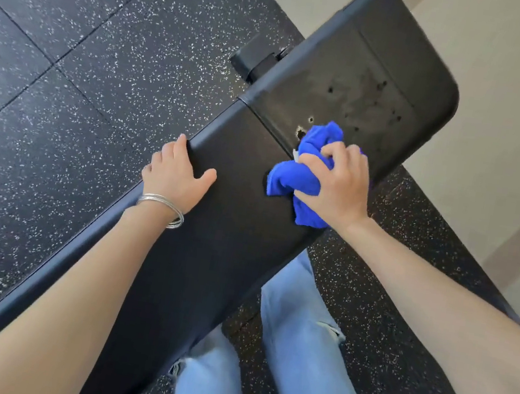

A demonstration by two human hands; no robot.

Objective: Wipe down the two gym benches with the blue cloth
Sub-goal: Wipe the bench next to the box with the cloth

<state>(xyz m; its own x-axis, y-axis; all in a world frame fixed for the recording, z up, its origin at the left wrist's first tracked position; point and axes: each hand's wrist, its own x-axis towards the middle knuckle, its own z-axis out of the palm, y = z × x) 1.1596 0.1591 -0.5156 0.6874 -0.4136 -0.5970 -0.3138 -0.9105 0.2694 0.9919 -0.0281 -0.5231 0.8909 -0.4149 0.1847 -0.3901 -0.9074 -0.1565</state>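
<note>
We are wiping one gym bench: right hand gripping the bunched blue cloth, left hand holding its edge. Next, probably, sweeping over the spotted far pad.

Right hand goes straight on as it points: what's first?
Likely nothing solid: the right hand, gripping the blue cloth, would slide over bare bench pad toward its left edge. The left hand sits off that line.
</note>
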